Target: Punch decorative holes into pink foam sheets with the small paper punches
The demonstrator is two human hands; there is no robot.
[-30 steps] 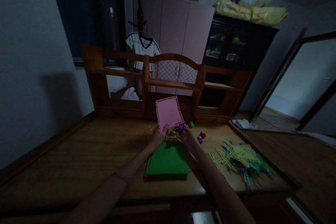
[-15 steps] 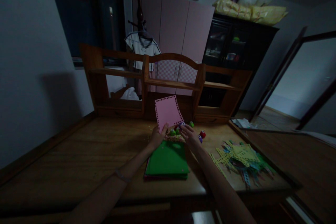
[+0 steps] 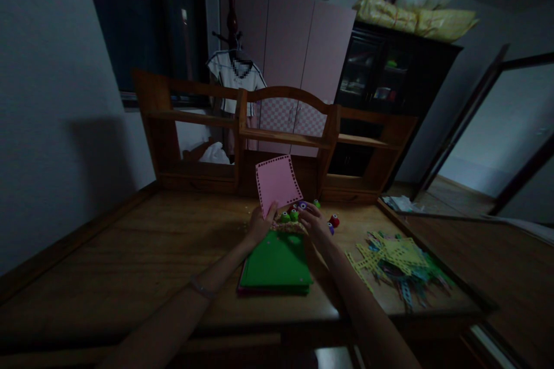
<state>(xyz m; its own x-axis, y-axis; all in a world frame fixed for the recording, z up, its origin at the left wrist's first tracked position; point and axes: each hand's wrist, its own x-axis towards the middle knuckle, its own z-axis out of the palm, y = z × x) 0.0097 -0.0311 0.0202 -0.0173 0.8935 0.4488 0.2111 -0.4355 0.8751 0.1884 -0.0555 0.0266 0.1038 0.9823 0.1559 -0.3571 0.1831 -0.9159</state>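
Observation:
My left hand [image 3: 258, 225] pinches the lower edge of a pink paper sheet [image 3: 277, 183] with punched holes along its border, holding it upright above the desk. My right hand [image 3: 314, 222] reaches among small round craft punches; its fingers rest on a purple punch [image 3: 302, 206], with green punches [image 3: 289, 217] just left of it. Whether the fingers grip the purple one is unclear. A stack of paper with a green sheet [image 3: 277, 262] on top lies right below both hands.
More punches, red [image 3: 334, 220] and green [image 3: 317, 203], sit to the right. A heap of yellow and blue cut paper strips [image 3: 396, 262] lies at the desk's right. A wooden shelf unit [image 3: 277, 138] stands along the back of the wooden desk [image 3: 130, 259].
My right hand moved slightly up and left among the punches. The pink sheet shifted a little; my left hand kept hold of it.

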